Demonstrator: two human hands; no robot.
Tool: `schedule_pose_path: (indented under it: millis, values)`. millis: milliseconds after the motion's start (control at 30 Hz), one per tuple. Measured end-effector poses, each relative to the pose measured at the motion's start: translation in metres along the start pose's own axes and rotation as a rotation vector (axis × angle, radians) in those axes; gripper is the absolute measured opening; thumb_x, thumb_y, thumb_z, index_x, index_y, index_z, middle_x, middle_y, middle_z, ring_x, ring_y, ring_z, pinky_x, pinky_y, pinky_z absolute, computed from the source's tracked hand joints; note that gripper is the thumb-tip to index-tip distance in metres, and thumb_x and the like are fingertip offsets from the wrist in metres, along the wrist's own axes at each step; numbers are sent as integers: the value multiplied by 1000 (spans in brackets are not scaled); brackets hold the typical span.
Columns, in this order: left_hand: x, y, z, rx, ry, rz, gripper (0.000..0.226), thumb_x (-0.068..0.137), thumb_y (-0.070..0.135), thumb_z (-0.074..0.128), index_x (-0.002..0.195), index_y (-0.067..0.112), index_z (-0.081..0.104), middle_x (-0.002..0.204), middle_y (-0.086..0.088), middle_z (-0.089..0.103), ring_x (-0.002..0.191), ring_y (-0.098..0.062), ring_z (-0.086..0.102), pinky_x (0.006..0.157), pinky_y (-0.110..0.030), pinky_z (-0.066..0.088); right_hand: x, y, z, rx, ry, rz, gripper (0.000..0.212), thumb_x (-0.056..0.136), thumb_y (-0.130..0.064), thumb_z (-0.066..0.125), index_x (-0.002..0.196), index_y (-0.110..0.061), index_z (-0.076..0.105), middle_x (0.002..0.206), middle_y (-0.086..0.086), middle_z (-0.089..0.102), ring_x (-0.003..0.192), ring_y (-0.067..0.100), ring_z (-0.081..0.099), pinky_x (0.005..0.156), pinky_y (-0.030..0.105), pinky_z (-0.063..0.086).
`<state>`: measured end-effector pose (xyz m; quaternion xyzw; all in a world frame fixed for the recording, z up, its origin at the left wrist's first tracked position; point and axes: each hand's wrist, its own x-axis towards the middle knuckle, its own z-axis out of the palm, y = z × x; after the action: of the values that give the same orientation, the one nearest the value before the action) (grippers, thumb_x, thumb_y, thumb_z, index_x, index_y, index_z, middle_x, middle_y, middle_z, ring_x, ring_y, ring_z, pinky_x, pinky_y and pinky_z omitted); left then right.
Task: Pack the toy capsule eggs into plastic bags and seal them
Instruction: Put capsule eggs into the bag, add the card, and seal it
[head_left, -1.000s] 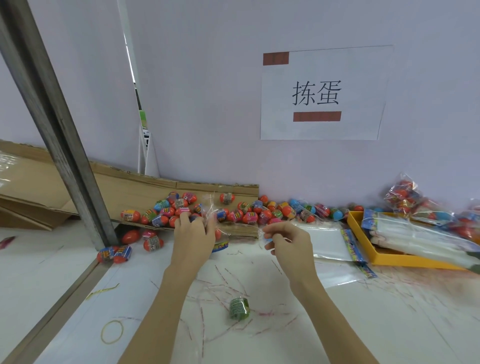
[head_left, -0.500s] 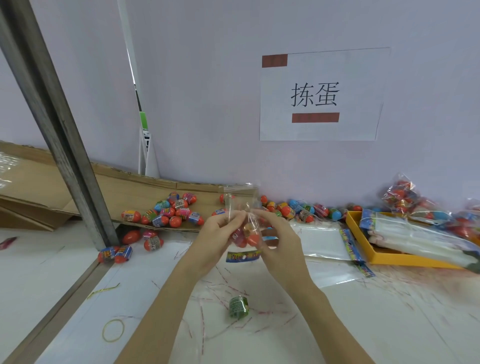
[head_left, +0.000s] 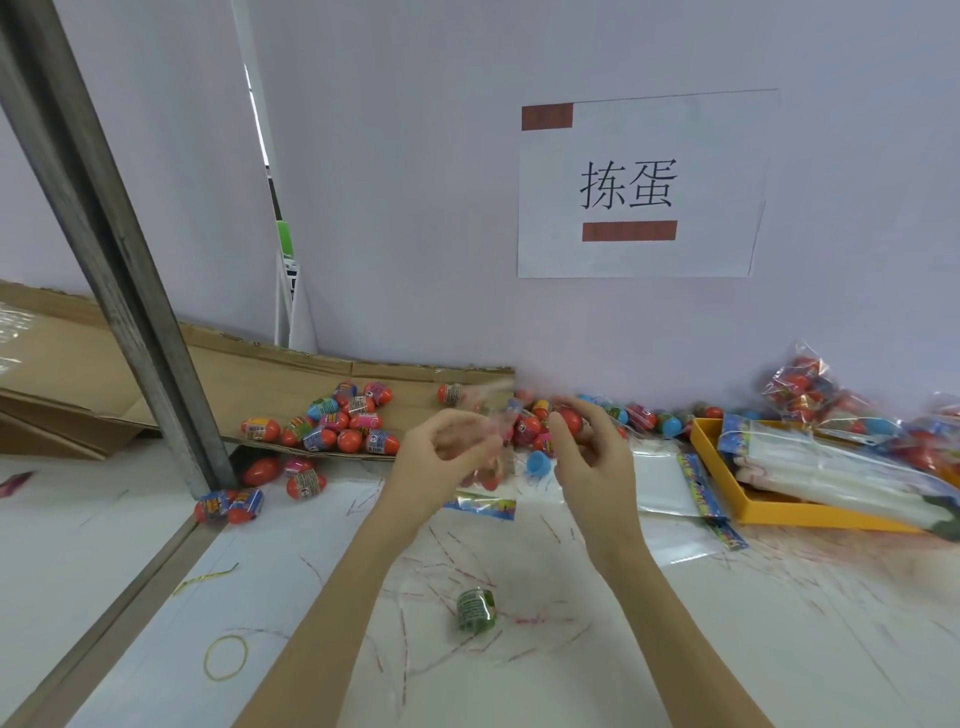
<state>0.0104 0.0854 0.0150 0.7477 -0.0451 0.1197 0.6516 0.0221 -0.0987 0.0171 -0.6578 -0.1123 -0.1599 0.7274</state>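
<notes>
bag of eggs between my hands

head view: my left hand (head_left: 441, 462) pinches a blurred clear bag (head_left: 491, 441) with eggs inside, above the table (head_left: 779, 623). my right hand (head_left: 592, 457) is curled beside it; its hold i cannot tell. loose eggs (head_left: 343, 421) lie on cardboard (head_left: 249, 374) behind.

Motion-blurred clear bag (head_left: 491, 447) between hands, perhaps holding eggs, packed bags (head_left: 810, 395) cut off right

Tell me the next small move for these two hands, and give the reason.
Probably bring the right hand back to the small clear bag and close its mouth. The left hand grips that bag with a few eggs inside, its top looks blurred and unsealed, and the right hand's curled fingers seem to hold nothing.
</notes>
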Motion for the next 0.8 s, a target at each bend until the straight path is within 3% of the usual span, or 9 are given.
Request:
schedule_pose_path:
  millis: [133, 267, 400, 500, 600, 733, 800]
  values:
    - [1, -9, 6, 173, -27, 113, 27, 86, 29, 87, 109, 23, 74, 93, 1, 79, 73, -26, 77, 72, -38, 65, -7, -5, 7, -42, -21, -177, 37, 97, -19, 72, 130, -27, 58, 104, -12, 71, 97, 13, 71, 79, 22, 58]
    - [0, -10, 8, 196, -9, 152, 26, 86, 33, 85, 107, 24, 74, 90, 7, 79, 71, -17, 76, 67, -21, 59, -12, -5, 10, -119, -41, -293, 34, 95, -12, 75, 118, -30, 58, 106, -21, 70, 99, 7, 70, 76, 13, 53]
    - [0, -9, 9, 224, -14, 150, 22, 88, 32, 84, 106, 25, 73, 88, 6, 78, 69, -17, 75, 68, -23, 61, -9, 0, 7, -369, -101, -410, 31, 97, -9, 70, 124, -24, 66, 111, -11, 67, 97, 3, 67, 70, 15, 53]
    - [-2, -10, 8, 294, -23, 181, 19, 91, 22, 82, 106, 28, 71, 82, 6, 76, 70, -14, 73, 71, -27, 62, -10, 6, 8, -466, -141, -411, 29, 96, -12, 72, 122, -24, 71, 119, -3, 55, 102, -2, 57, 72, 21, 56]
    - [-4, -9, 10, 415, -32, 242, 24, 90, 19, 79, 109, 30, 70, 82, 9, 73, 74, -11, 71, 70, -24, 60, -10, 8, 9, -529, -200, -405, 28, 96, -15, 73, 123, -20, 71, 115, -6, 59, 99, 5, 58, 77, 27, 57]
    - [-5, -8, 11, 488, -25, 311, 20, 92, 21, 76, 108, 29, 70, 79, 11, 69, 72, -13, 69, 68, -25, 59, -8, 3, 5, -519, -202, -370, 20, 91, -17, 78, 108, -25, 69, 98, -21, 68, 93, 1, 63, 75, 11, 47]
    - [-6, -7, 12, 503, -34, 351, 17, 92, 21, 73, 108, 25, 71, 79, 9, 69, 71, -16, 67, 68, -29, 59, -8, 4, 5, -526, -227, -362, 15, 92, -14, 76, 101, -24, 72, 96, -22, 69, 91, 2, 63, 74, 10, 45]
